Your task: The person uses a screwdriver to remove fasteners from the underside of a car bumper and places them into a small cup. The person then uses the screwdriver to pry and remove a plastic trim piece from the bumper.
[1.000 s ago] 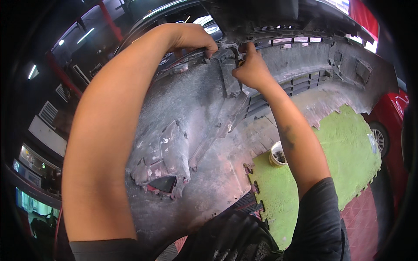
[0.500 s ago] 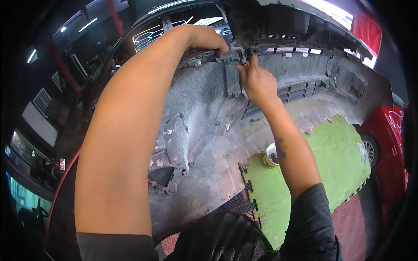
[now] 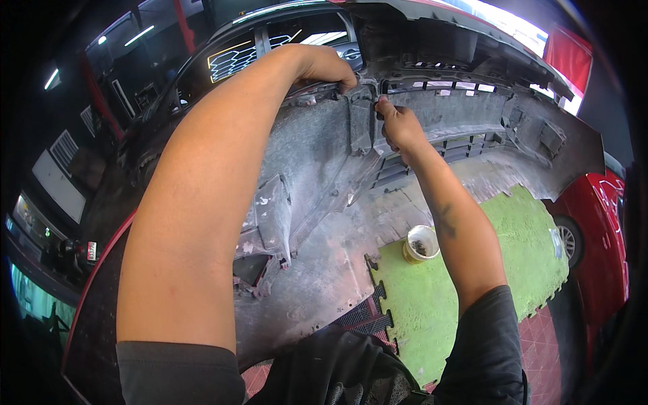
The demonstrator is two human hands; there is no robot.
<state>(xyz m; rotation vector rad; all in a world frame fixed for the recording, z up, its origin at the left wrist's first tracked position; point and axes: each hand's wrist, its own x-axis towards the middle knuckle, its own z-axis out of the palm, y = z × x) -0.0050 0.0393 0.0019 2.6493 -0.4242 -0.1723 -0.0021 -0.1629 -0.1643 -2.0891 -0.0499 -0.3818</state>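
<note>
A large grey car bumper (image 3: 317,175) lies inner side up in front of me, dusty and ribbed. My left hand (image 3: 324,64) reaches over its upper edge and grips the rim next to a raised bracket (image 3: 361,118). My right hand (image 3: 398,125) is just right of that bracket, fingers pinched on a small part at its top edge. What the fingertips hold is too small to make out. Both forearms stretch up from the bottom of the picture.
A small white cup (image 3: 420,243) stands on a green foam mat (image 3: 466,290) under the bumper. Red mat tiles (image 3: 547,364) lie at lower right. A red car (image 3: 594,223) with a wheel is at the right. Dark vehicle parts (image 3: 67,202) fill the left.
The view has shifted closer and slightly down. Both hands stay at the bracket on the bumper's upper edge; the right hand has moved a little upward against it.
</note>
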